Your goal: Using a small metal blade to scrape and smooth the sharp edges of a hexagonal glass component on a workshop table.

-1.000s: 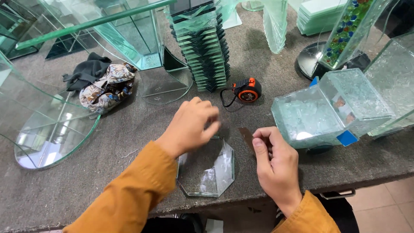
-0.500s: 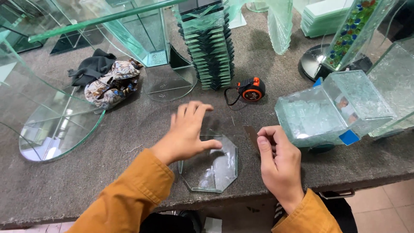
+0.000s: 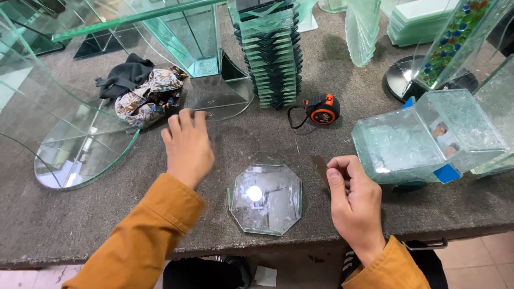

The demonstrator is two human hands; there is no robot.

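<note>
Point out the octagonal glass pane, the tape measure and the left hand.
octagonal glass pane (image 3: 266, 199): head view, middle of its flat face.
tape measure (image 3: 323, 109): head view, orange and black case.
left hand (image 3: 188, 145): head view, back of the hand.

bare left hand (image 3: 188, 147) and right hand (image 3: 353, 200), mustard-orange long sleeves (image 3: 144, 235)

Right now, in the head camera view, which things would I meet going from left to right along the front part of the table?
Round glass pane → left hand → octagonal glass piece → right hand, holding a small brown piece → box of cracked glass with a blue corner.
</note>
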